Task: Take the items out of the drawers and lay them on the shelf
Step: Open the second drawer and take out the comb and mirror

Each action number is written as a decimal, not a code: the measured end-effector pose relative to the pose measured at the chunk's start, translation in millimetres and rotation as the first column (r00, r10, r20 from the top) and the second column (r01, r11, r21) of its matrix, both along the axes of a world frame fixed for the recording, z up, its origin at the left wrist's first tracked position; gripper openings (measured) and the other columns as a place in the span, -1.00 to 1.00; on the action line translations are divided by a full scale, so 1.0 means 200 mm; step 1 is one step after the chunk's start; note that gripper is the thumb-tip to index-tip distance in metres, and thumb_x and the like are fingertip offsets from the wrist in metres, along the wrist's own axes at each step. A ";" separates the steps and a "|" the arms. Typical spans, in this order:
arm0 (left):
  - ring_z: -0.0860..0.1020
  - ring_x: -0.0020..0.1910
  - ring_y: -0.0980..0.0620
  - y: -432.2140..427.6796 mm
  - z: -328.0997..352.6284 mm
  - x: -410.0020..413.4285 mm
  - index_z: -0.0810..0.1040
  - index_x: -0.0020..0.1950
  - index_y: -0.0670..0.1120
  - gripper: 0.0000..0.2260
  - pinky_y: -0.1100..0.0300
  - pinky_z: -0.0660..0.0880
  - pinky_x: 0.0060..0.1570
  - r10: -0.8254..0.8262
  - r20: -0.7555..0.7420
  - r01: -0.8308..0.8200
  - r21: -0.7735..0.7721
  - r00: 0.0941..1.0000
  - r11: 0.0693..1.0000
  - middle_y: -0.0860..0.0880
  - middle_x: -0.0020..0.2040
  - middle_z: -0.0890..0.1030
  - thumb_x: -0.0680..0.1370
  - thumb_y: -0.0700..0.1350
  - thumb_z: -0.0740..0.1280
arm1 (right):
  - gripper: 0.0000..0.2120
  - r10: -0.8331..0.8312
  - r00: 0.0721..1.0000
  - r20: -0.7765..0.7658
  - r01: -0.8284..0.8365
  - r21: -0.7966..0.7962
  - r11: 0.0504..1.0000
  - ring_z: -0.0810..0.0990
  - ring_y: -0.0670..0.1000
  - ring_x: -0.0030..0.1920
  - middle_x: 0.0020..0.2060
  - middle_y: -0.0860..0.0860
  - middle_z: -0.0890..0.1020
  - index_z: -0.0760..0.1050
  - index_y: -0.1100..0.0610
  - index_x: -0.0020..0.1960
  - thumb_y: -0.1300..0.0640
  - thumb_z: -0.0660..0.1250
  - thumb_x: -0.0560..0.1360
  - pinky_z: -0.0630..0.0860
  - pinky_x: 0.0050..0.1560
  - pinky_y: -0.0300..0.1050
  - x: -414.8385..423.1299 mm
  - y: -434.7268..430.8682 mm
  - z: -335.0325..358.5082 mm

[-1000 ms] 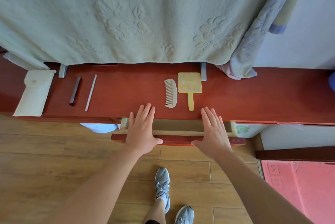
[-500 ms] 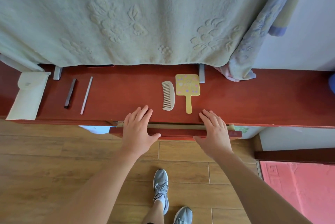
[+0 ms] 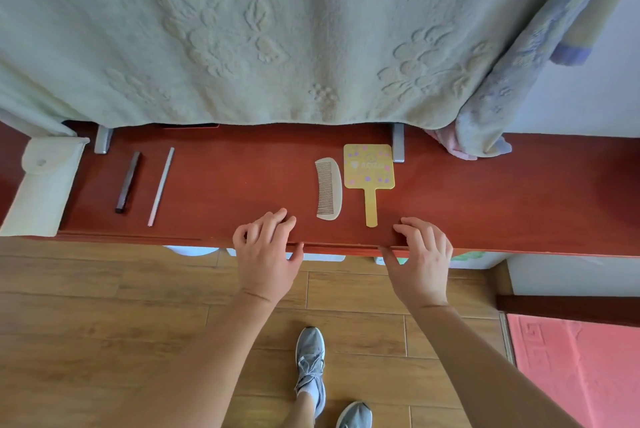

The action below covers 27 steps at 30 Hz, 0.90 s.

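Observation:
A red-brown wooden shelf (image 3: 519,206) runs across the view. On it lie a cream comb (image 3: 328,188), a yellow hand mirror (image 3: 369,168), a dark slim stick (image 3: 128,182), a pale slim stick (image 3: 161,187) and a white pouch (image 3: 45,185). Only a thin strip of the drawer front (image 3: 339,248) shows under the shelf's front edge. My left hand (image 3: 266,254) and my right hand (image 3: 420,261) rest at that edge with fingers loosely curled on the shelf top and thumbs against the drawer front. Neither hand holds anything.
A pale green blanket (image 3: 277,29) hangs over the back of the shelf, with a bluish cloth (image 3: 485,137) bunched at its right. Two metal brackets (image 3: 398,142) stand on the shelf. Below are wood flooring, my grey shoes (image 3: 310,362) and a pink rug (image 3: 581,368).
The open drawer has slid in under the shelf until almost flush. Both hands moved forward with it, and their fingers went from flat to curled on the shelf edge.

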State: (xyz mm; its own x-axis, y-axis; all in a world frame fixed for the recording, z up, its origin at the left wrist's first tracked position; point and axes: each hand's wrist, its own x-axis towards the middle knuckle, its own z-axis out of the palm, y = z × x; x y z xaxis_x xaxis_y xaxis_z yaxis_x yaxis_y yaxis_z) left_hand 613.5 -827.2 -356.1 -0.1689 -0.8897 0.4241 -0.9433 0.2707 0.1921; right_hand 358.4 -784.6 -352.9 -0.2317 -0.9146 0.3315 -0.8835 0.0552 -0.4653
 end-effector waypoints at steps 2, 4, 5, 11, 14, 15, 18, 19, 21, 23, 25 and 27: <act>0.53 0.14 -0.03 -0.01 -0.02 0.01 0.63 0.10 -0.04 -0.64 -0.04 0.35 0.08 -0.015 -0.007 0.015 -0.033 1.000 0.999 0.02 0.18 0.63 0.33 -0.02 0.54 | -0.66 0.001 1.000 -0.014 -0.002 -0.043 0.999 0.49 0.11 0.17 0.14 0.00 0.59 0.55 0.10 0.07 0.09 0.49 0.32 0.29 0.19 0.00 0.00 0.00 -0.02; 0.54 0.13 -0.03 -0.01 -0.02 0.02 0.65 0.08 -0.04 -0.66 -0.04 0.36 0.07 -0.025 -0.005 0.025 -0.039 1.000 0.999 0.02 0.16 0.64 0.33 -0.01 0.53 | -0.65 0.005 1.000 -0.025 -0.007 -0.063 0.998 0.48 0.10 0.17 0.13 0.01 0.60 0.53 0.09 0.08 0.09 0.48 0.32 0.29 0.18 0.00 0.00 0.00 -0.03; 0.55 0.12 -0.03 -0.01 -0.02 0.02 0.65 0.07 -0.04 -0.67 -0.04 0.37 0.07 -0.031 -0.004 0.031 -0.038 1.000 0.999 0.02 0.16 0.64 0.34 -0.01 0.53 | -0.65 0.008 1.000 -0.028 -0.010 -0.066 0.998 0.47 0.09 0.17 0.13 0.01 0.60 0.52 0.08 0.09 0.09 0.47 0.32 0.29 0.18 0.00 0.00 0.00 -0.03; 0.55 0.11 -0.03 -0.02 0.00 0.02 0.66 0.07 -0.04 -0.66 -0.04 0.37 0.07 -0.026 -0.007 0.026 0.001 1.000 1.000 0.03 0.15 0.64 0.34 -0.01 0.54 | -0.69 0.010 1.000 -0.024 -0.011 -0.048 0.999 0.46 0.09 0.18 0.13 0.01 0.59 0.54 0.09 0.08 0.04 0.41 0.36 0.28 0.19 -0.01 -0.01 0.00 -0.02; 0.56 0.11 -0.04 -0.01 0.02 0.01 0.66 0.07 -0.04 -0.66 -0.04 0.37 0.08 -0.018 -0.007 0.019 0.041 1.000 0.999 0.03 0.16 0.64 0.33 -0.01 0.56 | -0.69 0.022 1.000 -0.022 -0.022 -0.033 0.999 0.46 0.09 0.18 0.14 0.00 0.59 0.56 0.09 0.08 0.01 0.37 0.38 0.28 0.19 -0.01 -0.01 0.01 -0.01; 0.56 0.12 -0.04 -0.01 0.03 0.01 0.65 0.08 -0.04 -0.65 -0.04 0.37 0.09 -0.012 -0.008 0.013 0.064 1.000 0.998 0.02 0.16 0.64 0.33 -0.02 0.56 | -0.69 0.023 1.000 -0.020 -0.023 -0.025 0.999 0.46 0.09 0.18 0.14 0.00 0.59 0.56 0.09 0.08 0.01 0.38 0.38 0.28 0.19 0.00 -0.01 0.01 0.00; 0.55 0.14 -0.05 0.01 0.09 -0.02 0.64 0.09 -0.05 -0.62 -0.04 0.35 0.13 0.029 -0.030 -0.024 0.155 0.999 0.988 0.01 0.17 0.63 0.31 -0.07 0.58 | -0.67 0.005 1.000 -0.016 -0.005 0.041 0.999 0.46 0.11 0.19 0.15 -0.01 0.58 0.56 0.10 0.09 0.08 0.46 0.34 0.29 0.21 0.03 0.01 0.01 0.03; 0.54 0.16 -0.06 0.02 0.11 -0.03 0.64 0.11 -0.05 -0.60 -0.04 0.36 0.16 0.046 -0.039 -0.038 0.197 0.998 0.980 0.01 0.19 0.62 0.30 -0.10 0.58 | -0.65 0.003 1.000 -0.016 -0.002 0.083 0.997 0.46 0.11 0.20 0.16 0.00 0.57 0.56 0.11 0.10 0.12 0.49 0.33 0.30 0.23 0.05 0.01 0.02 0.05; 0.51 0.24 -0.07 0.04 0.18 -0.05 0.60 0.19 -0.07 -0.51 -0.05 0.37 0.24 0.065 -0.032 -0.052 0.304 0.997 0.951 -0.02 0.25 0.58 0.28 -0.16 0.60 | -0.57 0.034 0.999 -0.035 -0.026 0.194 0.981 0.44 0.13 0.26 0.21 0.00 0.55 0.56 0.12 0.16 0.17 0.52 0.32 0.33 0.27 0.08 0.01 0.03 0.10; 0.42 0.37 -0.08 0.07 0.27 -0.08 0.52 0.34 -0.09 -0.40 -0.05 0.33 0.38 0.059 0.000 -0.053 0.425 0.998 0.903 -0.04 0.38 0.48 0.32 -0.17 0.58 | -0.49 0.115 0.991 -0.063 -0.088 0.326 0.941 0.39 0.12 0.35 0.31 0.01 0.49 0.50 0.13 0.29 0.11 0.50 0.36 0.32 0.36 0.09 -0.01 0.05 0.18; 0.35 0.45 -0.07 0.09 0.37 -0.11 0.40 0.45 -0.08 -0.36 0.01 0.28 0.45 0.070 -0.039 -0.038 0.536 0.997 0.844 -0.04 0.46 0.40 0.40 -0.12 0.54 | -0.42 0.193 0.980 -0.037 -0.158 0.439 0.885 0.28 0.08 0.45 0.42 -0.01 0.39 0.40 0.11 0.42 0.03 0.44 0.44 0.24 0.45 0.05 -0.03 0.07 0.28; 0.36 0.43 -0.04 0.12 0.49 -0.16 0.33 0.49 -0.08 -0.34 0.06 0.32 0.43 0.104 -0.140 -0.003 0.582 0.985 0.813 -0.02 0.47 0.40 0.44 -0.10 0.50 | -0.39 0.205 0.979 0.016 -0.187 0.477 0.859 0.23 0.02 0.48 0.46 -0.03 0.34 0.32 0.07 0.48 0.00 0.39 0.48 0.20 0.48 -0.01 -0.05 0.11 0.40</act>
